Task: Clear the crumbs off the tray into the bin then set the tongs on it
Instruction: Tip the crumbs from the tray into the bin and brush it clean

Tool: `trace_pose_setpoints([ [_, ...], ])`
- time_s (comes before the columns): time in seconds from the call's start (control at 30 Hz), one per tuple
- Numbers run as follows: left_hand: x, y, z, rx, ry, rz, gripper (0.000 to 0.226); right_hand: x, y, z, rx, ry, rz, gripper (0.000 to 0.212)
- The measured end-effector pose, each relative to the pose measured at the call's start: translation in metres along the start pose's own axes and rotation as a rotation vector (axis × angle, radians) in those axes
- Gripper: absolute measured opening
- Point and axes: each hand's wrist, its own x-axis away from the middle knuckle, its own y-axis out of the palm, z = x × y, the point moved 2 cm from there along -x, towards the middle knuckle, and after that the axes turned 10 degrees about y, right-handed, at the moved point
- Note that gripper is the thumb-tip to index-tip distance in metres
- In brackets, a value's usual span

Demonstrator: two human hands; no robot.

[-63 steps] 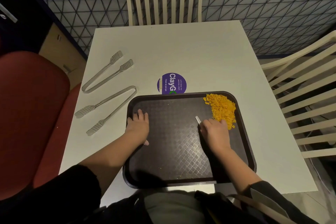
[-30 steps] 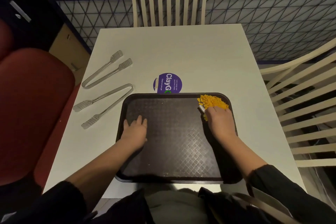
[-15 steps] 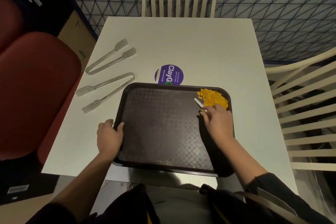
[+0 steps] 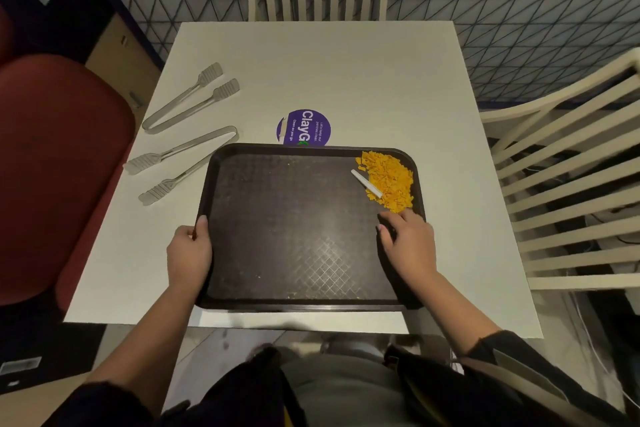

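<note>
The left rim of the dark brown tray [image 4: 277, 307] is gripped by the left hand [image 4: 188, 253], with the thumb laid over the edge and the fingers curled at the outer side. The right hand [image 4: 410, 243] is laid on the tray floor near the right rim, fingers loosely spread and nothing held. Just beyond its fingertips, the orange crumbs [image 4: 389, 180] are heaped in the tray's far right corner, and a small white stick [image 4: 366, 183] is lying against the pile's left side. The tray is set on the near part of the white table [image 4: 346, 80], and a round purple sticker [image 4: 304, 126] is partly covered by its far rim. The nearer tongs [image 4: 180, 163] are seen just beside the tray's far left corner, with the farther tongs [image 4: 190, 99] beyond them
</note>
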Motion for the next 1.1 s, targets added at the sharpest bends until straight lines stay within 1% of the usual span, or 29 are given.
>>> trace_pose_setpoints([
  [0.1,0.004,-0.004,-0.005,-0.040,0.042,-0.043,0.060,0.023,-0.004,0.017,0.018,0.064,0.019,0.024],
  [0.17,0.007,-0.008,-0.010,-0.061,0.061,-0.063,0.060,0.040,-0.007,0.023,0.039,0.056,0.017,0.023],
  [0.27,0.016,-0.016,-0.022,-0.067,0.086,-0.074,0.059,0.069,-0.011,0.022,0.000,0.060,0.035,0.023],
  [0.4,0.033,-0.032,-0.048,-0.076,0.120,-0.101,0.060,0.115,-0.020,0.014,-0.064,0.127,0.068,0.032],
  [0.5,0.046,-0.048,-0.067,-0.080,0.152,-0.108,0.062,0.155,-0.027,0.014,-0.177,0.278,0.152,0.036],
  [0.6,0.061,-0.064,-0.081,-0.082,0.163,-0.107,0.061,0.201,-0.031,0.013,-0.330,0.468,0.228,0.038],
  [0.67,0.074,-0.075,-0.088,-0.082,0.177,-0.106,0.060,0.228,-0.029,0.016,-0.424,0.597,0.195,0.039],
  [0.77,0.093,-0.084,-0.095,-0.060,0.226,-0.128,0.059,0.263,-0.023,0.024,-0.544,0.726,0.055,0.036],
  [0.83,0.105,-0.086,-0.099,-0.041,0.226,-0.138,0.058,0.282,-0.021,0.028,-0.570,0.711,0.017,0.033],
  [0.93,0.127,-0.083,-0.104,-0.024,0.232,-0.153,0.057,0.308,-0.020,0.034,-0.534,0.663,0.038,0.028],
  [1.0,0.146,-0.080,-0.105,-0.015,0.249,-0.155,0.055,0.323,-0.023,0.042,-0.532,0.679,0.058,0.025],
  [1.1,0.171,-0.077,-0.105,-0.016,0.255,-0.147,0.053,0.342,-0.027,0.057,-0.526,0.692,0.071,0.027],
])
